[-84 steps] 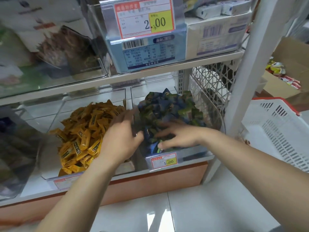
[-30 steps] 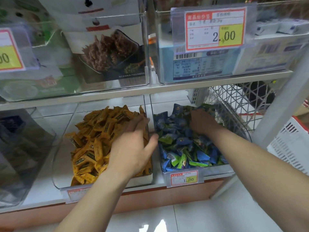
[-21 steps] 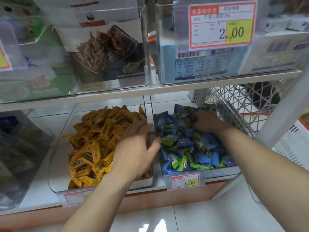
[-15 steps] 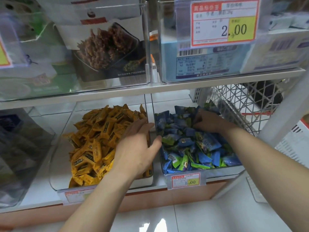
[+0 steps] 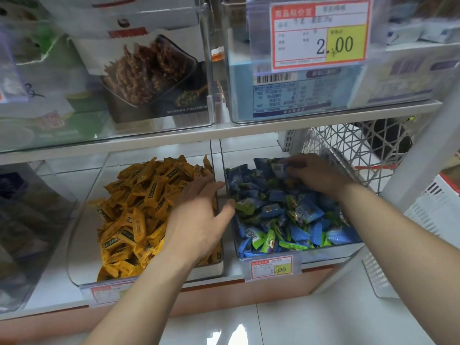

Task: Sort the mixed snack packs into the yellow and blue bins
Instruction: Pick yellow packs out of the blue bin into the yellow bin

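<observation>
On the lower shelf [image 5: 249, 131], two clear bins are sitting side by side: the yellow packs [image 5: 139, 212] at 9 o'clock, the blue and green packs [image 5: 281, 215] at 3 o'clock. Of the hands, the left hand [image 5: 199, 220] is spreading open across the divide (thumb touching a green pack), while the right hand [image 5: 316, 173] is pinching a blue pack [image 5: 280, 168] at the far pile.

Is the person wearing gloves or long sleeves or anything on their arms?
No. Both arms are bare as far as the picture shows, with no sleeves in view. The left hand and the right hand have no gloves, and I can't see any watch, bracelet or ring on the parts that show. The fingernails look short and plain.
</observation>
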A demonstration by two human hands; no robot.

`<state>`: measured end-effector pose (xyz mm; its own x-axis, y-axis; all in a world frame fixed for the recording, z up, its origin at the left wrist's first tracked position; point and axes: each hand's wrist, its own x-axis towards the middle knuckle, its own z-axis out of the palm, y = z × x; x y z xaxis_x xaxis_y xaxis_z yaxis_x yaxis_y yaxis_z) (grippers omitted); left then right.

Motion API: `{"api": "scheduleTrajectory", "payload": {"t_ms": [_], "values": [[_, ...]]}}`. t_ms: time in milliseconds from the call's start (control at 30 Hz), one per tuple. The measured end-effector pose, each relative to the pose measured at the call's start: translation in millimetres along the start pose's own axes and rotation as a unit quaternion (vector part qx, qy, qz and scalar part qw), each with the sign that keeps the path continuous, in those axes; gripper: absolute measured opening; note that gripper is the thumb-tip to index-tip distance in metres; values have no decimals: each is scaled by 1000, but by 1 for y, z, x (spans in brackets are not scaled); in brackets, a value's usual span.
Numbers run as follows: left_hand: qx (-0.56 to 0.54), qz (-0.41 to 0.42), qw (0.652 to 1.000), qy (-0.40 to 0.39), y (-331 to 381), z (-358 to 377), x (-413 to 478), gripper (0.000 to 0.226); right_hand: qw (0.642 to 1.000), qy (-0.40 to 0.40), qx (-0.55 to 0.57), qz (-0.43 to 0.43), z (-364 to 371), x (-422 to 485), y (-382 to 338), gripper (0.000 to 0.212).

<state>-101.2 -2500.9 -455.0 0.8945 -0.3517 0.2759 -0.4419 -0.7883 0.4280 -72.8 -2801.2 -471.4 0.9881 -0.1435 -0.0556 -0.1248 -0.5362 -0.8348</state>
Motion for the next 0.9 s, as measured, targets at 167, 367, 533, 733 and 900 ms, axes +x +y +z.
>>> {"api": "scheduleTrajectory", "payload": {"t_ms": [167, 367, 533, 733, 900], "values": [[-4, -11, 1000, 2, 4, 1, 2, 45, 998, 53, 17, -38, -5, -14, -9, 16], [4, -13, 1000, 8, 8, 2, 2, 43, 964, -62, -256, 34, -10, -4, -5, 20], [5, -11, 1000, 13, 9, 0, 1, 43, 965, -104, -239, 37, -2, 11, 7, 17], [0, -3, 1000, 19, 9, 0, 2, 38, 966, -13, -260, -4, 13, 18, 8, 18], [-6, -9, 1000, 10, 10, -3, 3, 39, 979, 74, -186, -37, 6, 0, -17, 16]]}}
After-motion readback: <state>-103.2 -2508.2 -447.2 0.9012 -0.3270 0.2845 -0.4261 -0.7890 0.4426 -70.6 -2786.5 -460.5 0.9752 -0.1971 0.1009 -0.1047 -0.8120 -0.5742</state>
